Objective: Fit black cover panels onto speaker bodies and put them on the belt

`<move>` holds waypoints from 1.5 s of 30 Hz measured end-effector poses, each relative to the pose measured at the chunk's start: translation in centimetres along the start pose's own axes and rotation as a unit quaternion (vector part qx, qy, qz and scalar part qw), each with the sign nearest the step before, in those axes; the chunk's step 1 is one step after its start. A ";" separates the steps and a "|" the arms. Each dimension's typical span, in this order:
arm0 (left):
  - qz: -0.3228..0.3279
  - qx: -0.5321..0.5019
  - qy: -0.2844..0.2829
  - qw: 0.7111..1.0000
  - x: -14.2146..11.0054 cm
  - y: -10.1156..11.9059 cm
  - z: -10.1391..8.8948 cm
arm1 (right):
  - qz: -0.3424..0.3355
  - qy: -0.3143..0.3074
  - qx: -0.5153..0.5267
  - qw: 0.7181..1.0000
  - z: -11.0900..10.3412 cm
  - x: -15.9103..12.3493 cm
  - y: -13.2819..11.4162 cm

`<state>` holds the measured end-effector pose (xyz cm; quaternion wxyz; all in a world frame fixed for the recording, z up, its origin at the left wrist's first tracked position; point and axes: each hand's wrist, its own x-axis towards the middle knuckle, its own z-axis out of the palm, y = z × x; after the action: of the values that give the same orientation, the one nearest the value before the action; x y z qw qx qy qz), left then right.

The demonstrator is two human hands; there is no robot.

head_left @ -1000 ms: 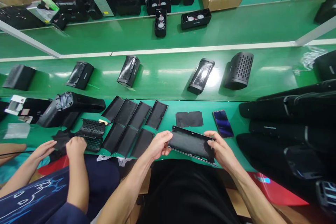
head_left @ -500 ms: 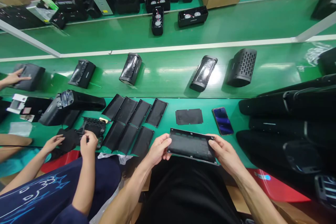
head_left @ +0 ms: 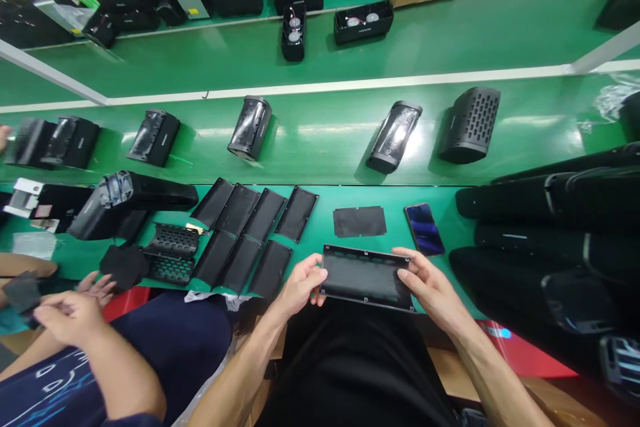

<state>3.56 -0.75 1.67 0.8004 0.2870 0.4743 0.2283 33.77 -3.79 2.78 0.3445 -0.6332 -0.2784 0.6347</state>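
A black speaker grille panel (head_left: 367, 277) with small corner and edge tabs is held level above my lap. My left hand (head_left: 303, 280) grips its left end, thumb on top and fingers underneath. At the right end my right hand (head_left: 425, 283) pinches it the same way. Just beyond the panel, a flat black mesh sheet (head_left: 360, 221) with notched edges lies on the green table. Several similar black panels (head_left: 240, 263) lie in two rows left of my hands.
A phone (head_left: 424, 229) lies right of the sheet, near large black speakers (head_left: 540, 233). Black speakers stand along the green belt (head_left: 320, 120), one with a perforated face (head_left: 473, 125). At left, a co-worker's hands (head_left: 75, 313) hold dark sheet material beside perforated grilles (head_left: 173, 250).
My hands and the panel stay nearly still. The co-worker's hands have moved left, away from the perforated grilles, and a piece of dark sheet is in one of them.
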 end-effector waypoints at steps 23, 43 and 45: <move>-0.009 0.003 0.004 1.000 0.5 -0.2 -0.1 | 0.085 -0.058 0.075 0.992 0.0 0.2 0.7; 0.018 0.074 -0.009 0.997 0.4 -0.3 -0.8 | 0.046 -0.070 0.059 0.995 0.2 -0.4 -0.3; 0.024 0.087 -0.009 0.996 0.3 -0.3 -0.9 | 0.043 -0.069 0.053 0.995 0.2 -0.3 -0.3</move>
<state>2.94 -0.57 0.94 0.7711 0.3688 0.4780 0.2024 33.56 -3.84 3.21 0.3299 -0.5799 -0.2397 0.7053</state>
